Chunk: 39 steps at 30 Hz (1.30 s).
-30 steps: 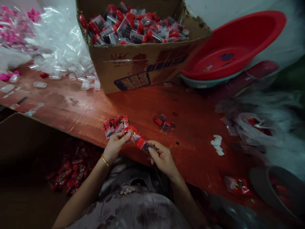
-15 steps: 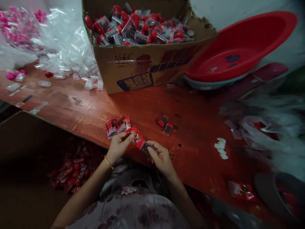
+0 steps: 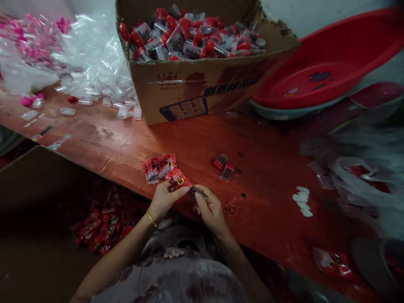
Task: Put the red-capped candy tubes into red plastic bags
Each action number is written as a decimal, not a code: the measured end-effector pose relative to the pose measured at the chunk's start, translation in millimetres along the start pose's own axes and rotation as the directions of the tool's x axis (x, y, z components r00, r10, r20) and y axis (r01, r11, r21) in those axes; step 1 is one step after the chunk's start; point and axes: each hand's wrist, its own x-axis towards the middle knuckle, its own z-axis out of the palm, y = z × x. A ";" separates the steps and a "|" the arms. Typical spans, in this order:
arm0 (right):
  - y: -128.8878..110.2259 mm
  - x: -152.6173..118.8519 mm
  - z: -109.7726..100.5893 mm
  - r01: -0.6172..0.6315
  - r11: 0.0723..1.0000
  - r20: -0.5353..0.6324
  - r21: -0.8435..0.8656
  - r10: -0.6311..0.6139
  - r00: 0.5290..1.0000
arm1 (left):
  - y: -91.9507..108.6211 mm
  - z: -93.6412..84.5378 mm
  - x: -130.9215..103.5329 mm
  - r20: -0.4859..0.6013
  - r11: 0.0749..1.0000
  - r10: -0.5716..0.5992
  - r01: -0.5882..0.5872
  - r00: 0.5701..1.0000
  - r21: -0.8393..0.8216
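Observation:
Between the fingers of my left hand (image 3: 164, 198) is a small red printed plastic bag (image 3: 178, 177). My right hand (image 3: 211, 209) is closed on a small clear tube (image 3: 199, 190) with dark contents. The tube's red-capped end meets the bag and seems to lie inside its mouth; the fingers partly hide this. A fanned stack of similar printed bags (image 3: 159, 168) lies on the table just beyond my left hand. Two red-capped tubes, one lying at an angle (image 3: 227, 172) and one behind it (image 3: 220, 161), rest beyond my right hand.
A cardboard box (image 3: 186, 92) full of red-capped tubes stands at the back. Clear empty tubes (image 3: 97, 63) pile up on its left, a red basin (image 3: 315, 80) leans on its right. White discs (image 3: 303, 201) lie rightward. Below left, an open carton holds red packed pieces (image 3: 104, 227).
The bag has slid over the tube's red cap, which showed bare before. My left thumb has moved right, closer to my right hand. The whole view has shifted slightly.

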 end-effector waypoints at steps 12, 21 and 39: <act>-4.3 10.6 18.6 0.032 0.998 0.036 -0.055 -0.030 0.999 | -1.3 -3.8 1.1 -0.178 0.993 -0.020 -0.001 0.984 -0.114; -20.6 12.9 31.1 -0.083 0.995 0.020 0.058 0.082 0.996 | -1.6 -1.6 -9.0 -0.084 0.967 -0.036 0.014 0.996 -0.254; -11.8 16.0 50.1 0.005 0.999 0.024 0.045 -0.006 1.000 | 9.0 -18.1 -28.3 0.107 0.950 -0.189 0.210 0.976 -0.232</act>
